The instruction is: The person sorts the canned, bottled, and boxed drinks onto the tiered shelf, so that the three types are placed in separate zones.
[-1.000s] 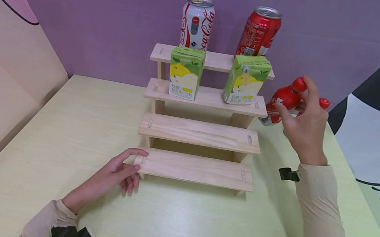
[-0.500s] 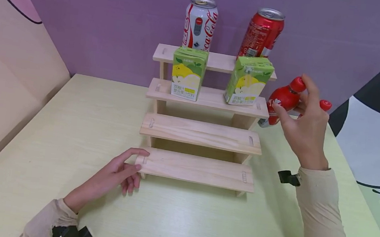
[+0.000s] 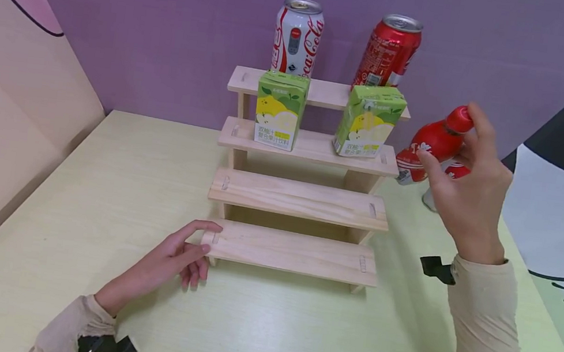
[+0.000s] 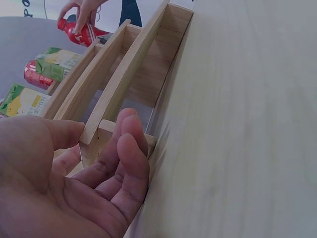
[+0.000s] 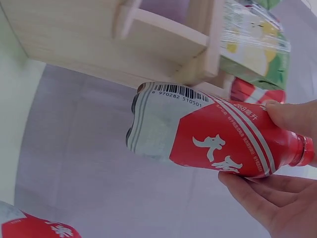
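In the head view my right hand [image 3: 473,192] holds a red plastic drink bottle [image 3: 434,144] by its neck and upper side, tilted, off the right end of the stepped wooden display rack [image 3: 297,198]. The right wrist view shows the bottle's red-and-white label [image 5: 218,139] between thumb and fingers, its base pointing at the rack. A second red bottle [image 3: 456,170] stands on the table behind the right hand, partly hidden. My left hand [image 3: 170,259] grips the left end of the rack's lowest board [image 4: 99,109], with the thumb against its front edge.
Two green juice cartons [image 3: 280,112] stand on the second board from the top. A white cola can [image 3: 297,38] and a red cola can [image 3: 389,52] are on the top board behind them. A purple wall [image 3: 172,41] rises behind the table [image 3: 145,183].
My right hand first shifts hardly at all, then moves right and slightly up with the bottle, away from the rack's end. The left hand stays on the lowest board.
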Action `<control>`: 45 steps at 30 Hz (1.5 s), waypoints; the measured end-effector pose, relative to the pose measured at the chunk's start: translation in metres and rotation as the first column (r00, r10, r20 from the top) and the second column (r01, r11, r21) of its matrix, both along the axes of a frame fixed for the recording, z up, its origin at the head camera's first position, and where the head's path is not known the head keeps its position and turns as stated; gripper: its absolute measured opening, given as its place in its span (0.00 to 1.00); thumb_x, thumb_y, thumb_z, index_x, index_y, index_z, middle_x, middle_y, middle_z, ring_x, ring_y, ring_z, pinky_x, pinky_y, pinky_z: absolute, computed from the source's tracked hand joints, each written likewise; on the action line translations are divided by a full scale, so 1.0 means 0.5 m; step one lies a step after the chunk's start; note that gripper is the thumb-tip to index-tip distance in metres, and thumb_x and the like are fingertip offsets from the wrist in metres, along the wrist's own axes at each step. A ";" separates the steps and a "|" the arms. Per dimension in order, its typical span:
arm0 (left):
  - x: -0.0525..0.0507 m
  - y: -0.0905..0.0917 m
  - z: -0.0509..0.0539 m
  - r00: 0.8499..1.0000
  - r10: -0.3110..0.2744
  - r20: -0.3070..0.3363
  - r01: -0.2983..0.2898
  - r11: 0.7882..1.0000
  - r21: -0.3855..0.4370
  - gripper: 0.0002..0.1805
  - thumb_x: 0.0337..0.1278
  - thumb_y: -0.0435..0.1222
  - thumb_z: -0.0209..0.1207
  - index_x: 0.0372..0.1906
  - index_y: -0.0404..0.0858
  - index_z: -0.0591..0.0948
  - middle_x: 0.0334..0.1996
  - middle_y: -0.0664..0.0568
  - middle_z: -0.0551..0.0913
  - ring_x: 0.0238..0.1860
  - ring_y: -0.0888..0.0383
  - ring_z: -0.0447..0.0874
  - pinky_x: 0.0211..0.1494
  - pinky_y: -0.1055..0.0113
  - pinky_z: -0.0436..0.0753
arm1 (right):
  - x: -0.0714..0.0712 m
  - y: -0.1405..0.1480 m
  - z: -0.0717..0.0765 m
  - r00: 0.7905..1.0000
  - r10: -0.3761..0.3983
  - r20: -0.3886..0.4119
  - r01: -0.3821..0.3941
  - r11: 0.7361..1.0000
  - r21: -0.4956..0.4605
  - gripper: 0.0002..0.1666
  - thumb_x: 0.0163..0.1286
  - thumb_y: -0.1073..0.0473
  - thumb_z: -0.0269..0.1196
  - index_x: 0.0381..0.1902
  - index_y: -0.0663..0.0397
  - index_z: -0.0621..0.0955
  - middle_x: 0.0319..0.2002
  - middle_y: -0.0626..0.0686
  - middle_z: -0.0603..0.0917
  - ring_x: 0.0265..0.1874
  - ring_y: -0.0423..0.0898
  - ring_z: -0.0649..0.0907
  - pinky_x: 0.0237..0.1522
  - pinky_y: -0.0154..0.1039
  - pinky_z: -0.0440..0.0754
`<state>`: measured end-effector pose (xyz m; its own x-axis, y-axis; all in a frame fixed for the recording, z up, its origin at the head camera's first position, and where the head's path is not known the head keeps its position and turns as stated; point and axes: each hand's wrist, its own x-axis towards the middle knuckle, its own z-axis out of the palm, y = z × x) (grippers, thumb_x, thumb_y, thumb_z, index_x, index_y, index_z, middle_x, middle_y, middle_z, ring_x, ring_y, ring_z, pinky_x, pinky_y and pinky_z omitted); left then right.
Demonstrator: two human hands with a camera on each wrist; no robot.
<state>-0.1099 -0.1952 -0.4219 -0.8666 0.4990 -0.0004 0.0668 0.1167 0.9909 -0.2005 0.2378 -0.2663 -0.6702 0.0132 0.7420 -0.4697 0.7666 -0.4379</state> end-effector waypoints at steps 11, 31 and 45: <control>0.001 0.000 -0.002 1.000 0.003 -0.001 -0.003 1.000 -0.011 0.21 0.79 0.37 0.46 0.70 0.45 0.63 0.25 0.34 0.82 0.21 0.48 0.80 0.21 0.61 0.81 | 0.047 -0.017 0.039 0.988 0.039 -0.153 -0.045 0.998 -0.036 0.45 0.61 0.63 0.73 0.73 0.43 0.66 0.60 0.48 0.82 0.53 0.34 0.82 0.58 0.30 0.76; -0.005 0.001 0.003 1.000 -0.007 -0.023 0.006 1.000 -0.015 0.21 0.79 0.37 0.47 0.71 0.46 0.63 0.25 0.35 0.82 0.22 0.46 0.81 0.21 0.59 0.82 | 0.133 -0.115 0.060 0.938 0.238 -0.252 -0.271 0.957 -0.103 0.41 0.59 0.60 0.75 0.65 0.70 0.69 0.57 0.56 0.83 0.52 0.47 0.85 0.55 0.32 0.80; -0.005 -0.002 -0.004 1.000 -0.015 -0.014 0.015 1.000 0.004 0.22 0.79 0.37 0.46 0.71 0.44 0.62 0.25 0.36 0.82 0.22 0.46 0.81 0.21 0.59 0.82 | 0.115 -0.228 0.019 0.863 0.498 -0.086 -0.493 0.867 0.078 0.51 0.51 0.72 0.76 0.72 0.62 0.66 0.62 0.56 0.79 0.55 0.50 0.82 0.56 0.36 0.81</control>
<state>-0.1124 -0.1962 -0.4240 -0.8588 0.5121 0.0141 0.0828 0.1117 0.9903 -0.1430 0.1237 -0.2566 -0.5009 -0.3410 0.7955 -0.8324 0.4414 -0.3350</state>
